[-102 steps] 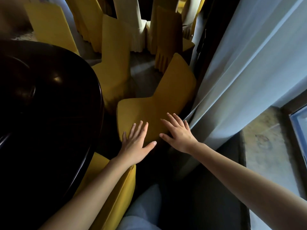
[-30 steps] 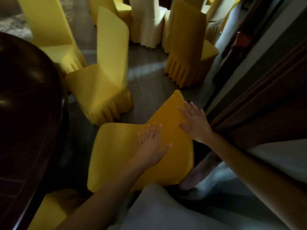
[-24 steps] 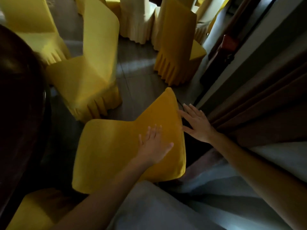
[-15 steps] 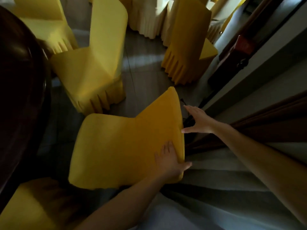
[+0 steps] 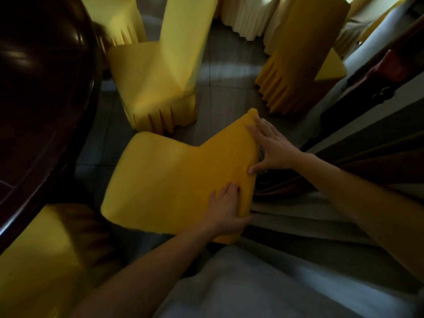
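Head view: left hand [image 5: 226,210] pinches the side edge of the yellow chair cover [image 5: 174,180]. Just past that grip, right hand [image 5: 273,145] lies flat on its top corner. Cover looks on and smooth; maybe 1 last tug is left.

No legible text, labels, brands, numbers or signs in view. The yellow fabric chair cover [image 5: 174,180] is plain, no print or tag showing. The rest of the frame is too dim and blurred to read.

Yellow-covered chair [image 5: 174,177], upright, smooth cover, beside curtain [image 5: 321,180]
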### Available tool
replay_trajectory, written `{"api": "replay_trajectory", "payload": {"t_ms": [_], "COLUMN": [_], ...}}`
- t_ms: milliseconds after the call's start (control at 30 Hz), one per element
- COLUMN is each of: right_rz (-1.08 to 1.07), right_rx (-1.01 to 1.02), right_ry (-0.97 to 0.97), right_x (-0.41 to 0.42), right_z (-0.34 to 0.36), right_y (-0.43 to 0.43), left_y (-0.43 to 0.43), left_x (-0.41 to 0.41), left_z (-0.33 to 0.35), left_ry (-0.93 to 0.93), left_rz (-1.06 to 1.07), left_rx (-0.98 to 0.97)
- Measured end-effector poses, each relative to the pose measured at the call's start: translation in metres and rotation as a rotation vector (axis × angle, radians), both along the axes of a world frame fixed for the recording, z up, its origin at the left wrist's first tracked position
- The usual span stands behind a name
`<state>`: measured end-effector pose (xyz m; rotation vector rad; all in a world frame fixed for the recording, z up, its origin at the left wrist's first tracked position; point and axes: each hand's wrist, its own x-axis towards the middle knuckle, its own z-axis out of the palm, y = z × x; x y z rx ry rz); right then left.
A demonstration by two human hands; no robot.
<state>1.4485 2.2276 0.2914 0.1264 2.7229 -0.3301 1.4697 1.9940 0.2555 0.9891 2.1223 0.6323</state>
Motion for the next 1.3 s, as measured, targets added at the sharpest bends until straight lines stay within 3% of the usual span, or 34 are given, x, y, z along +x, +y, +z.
{"api": "replay_trajectory", "payload": {"t_ms": [233,467,700,933,1300], "right_rz": [0.021,0.012,0.014,0.037,0.353], "right_rx": [-0.031,-0.116,-0.19,-0.16,-0.07], "right_ry": [0.048,0.107,0.127,0.09,0.026], "right_x": [-0.043,-0.087,-0.127,-0.153,-0.19], "right_z": [-0.011,-0.027,-0.033,-0.026,-0.021], "right_y": [-0.049,-0.123,-0.18,-0.203,-0.166], "left_y": [-0.062,-0.148,-0.206,-0.212,-0.194], "left_x": [-0.042,-0.072,-0.092,-0.083,-0.088], "left_z": [-0.001,0.004,0.01,0.004,0.01], "left_ry": [0.07,-0.193,-0.202,-0.041,-0.111], "left_rz": [0.072,0.358,0.603,0.878,1.053], "left_rx": [-0.063,-0.158,-0.09,-0.149,-0.22]}}
